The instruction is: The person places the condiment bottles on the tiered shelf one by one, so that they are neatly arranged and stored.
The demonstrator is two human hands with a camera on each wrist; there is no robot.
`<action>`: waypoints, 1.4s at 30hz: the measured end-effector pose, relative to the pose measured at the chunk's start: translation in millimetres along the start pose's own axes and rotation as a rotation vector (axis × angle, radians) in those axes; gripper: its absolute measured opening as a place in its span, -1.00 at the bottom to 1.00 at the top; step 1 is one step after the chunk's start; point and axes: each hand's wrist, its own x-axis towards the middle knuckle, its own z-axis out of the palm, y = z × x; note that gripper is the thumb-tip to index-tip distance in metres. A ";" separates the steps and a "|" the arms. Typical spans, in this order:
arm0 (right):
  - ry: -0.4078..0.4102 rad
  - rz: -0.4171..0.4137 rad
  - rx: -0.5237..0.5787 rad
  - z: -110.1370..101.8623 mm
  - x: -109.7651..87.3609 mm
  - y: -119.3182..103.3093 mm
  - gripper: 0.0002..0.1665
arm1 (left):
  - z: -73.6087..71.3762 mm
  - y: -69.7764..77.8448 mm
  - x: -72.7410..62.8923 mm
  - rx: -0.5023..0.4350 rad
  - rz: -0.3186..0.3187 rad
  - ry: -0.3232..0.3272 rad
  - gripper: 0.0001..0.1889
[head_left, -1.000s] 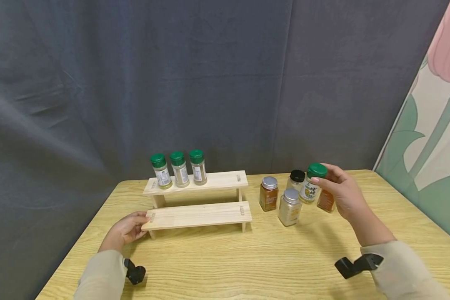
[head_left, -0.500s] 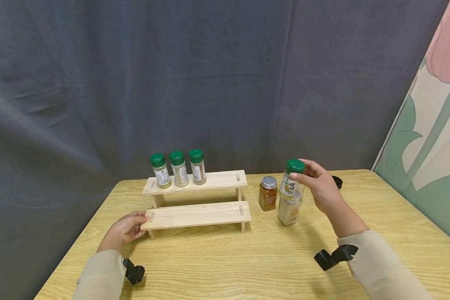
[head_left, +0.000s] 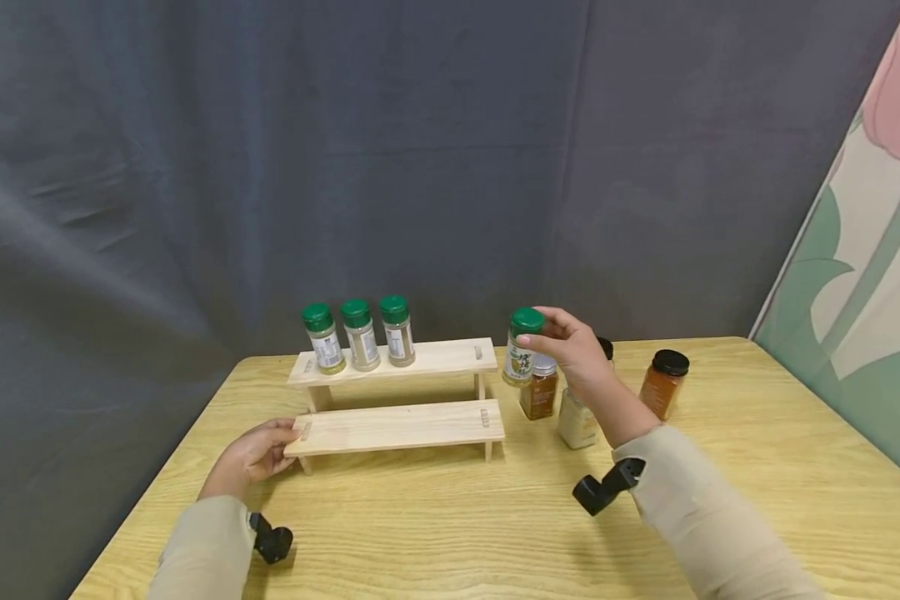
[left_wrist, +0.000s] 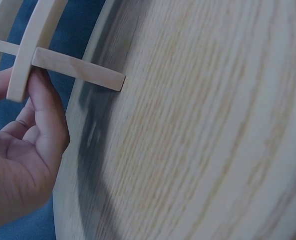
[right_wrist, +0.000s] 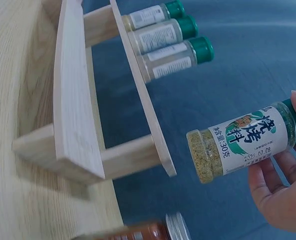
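Note:
My right hand (head_left: 573, 350) grips a green-capped spice jar (head_left: 520, 354) near its cap, held up just right of the upper shelf. In the right wrist view the spice jar (right_wrist: 242, 142) shows a white label and yellowish seasoning inside. My left hand (head_left: 255, 454) pinches the left end of the two-tier wooden rack (head_left: 397, 427) at its lower shelf. The left wrist view shows thumb and fingers of the left hand (left_wrist: 30, 145) around the board end of the rack (left_wrist: 33, 45). Three green-capped spice jars (head_left: 362, 337) stand on the left part of the upper shelf.
Right of the rack stand a silver-capped jar of reddish-brown spice (head_left: 538, 396) and a pale silver-capped jar (head_left: 576, 419). A black cap (head_left: 607, 347) shows behind the right hand. Farther right is a black-capped red spice jar (head_left: 663, 385). A dark curtain (head_left: 420, 167) hangs behind the table.
My right hand has carried the green-capped spice jar leftward from among the jars on the right to beside the upper shelf. The left hand has stayed on the rack.

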 end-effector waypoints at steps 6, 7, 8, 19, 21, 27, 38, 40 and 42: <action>-0.010 0.010 0.003 17.8 12.4 2.5 -0.44 | -0.7 -0.1 1.2 0.010 -0.007 0.020 -0.80; -0.011 0.010 0.005 20.4 14.5 2.9 -0.44 | -0.5 -0.3 1.3 0.009 -0.008 0.028 -0.79; -0.011 0.012 0.006 22.6 16.7 3.5 -0.44 | -0.3 -0.2 1.2 0.009 -0.007 0.023 -0.79; -0.024 0.016 -0.019 47.2 36.0 8.5 -0.49 | 0.4 -2.8 1.4 -0.017 -0.004 0.032 -0.82; -0.029 0.010 -0.015 50.9 39.3 9.9 -0.49 | -0.2 -3.0 1.7 -0.012 -0.003 0.032 -0.82; -0.035 0.002 -0.007 58.3 49.2 12.7 -0.48 | -0.8 -3.0 2.8 0.012 0.003 0.025 -0.82; -0.018 0.034 -0.004 73.0 62.7 18.8 -0.50 | 1.8 -1.0 0.6 0.009 -0.002 0.043 -0.81; -0.011 0.039 -0.017 75.6 64.9 19.5 -0.50 | 1.7 -1.2 0.3 0.008 0.000 0.036 -0.80; -0.011 0.042 -0.031 77.8 66.8 20.1 -0.50 | 1.7 -1.4 0.4 0.003 0.000 0.044 -0.80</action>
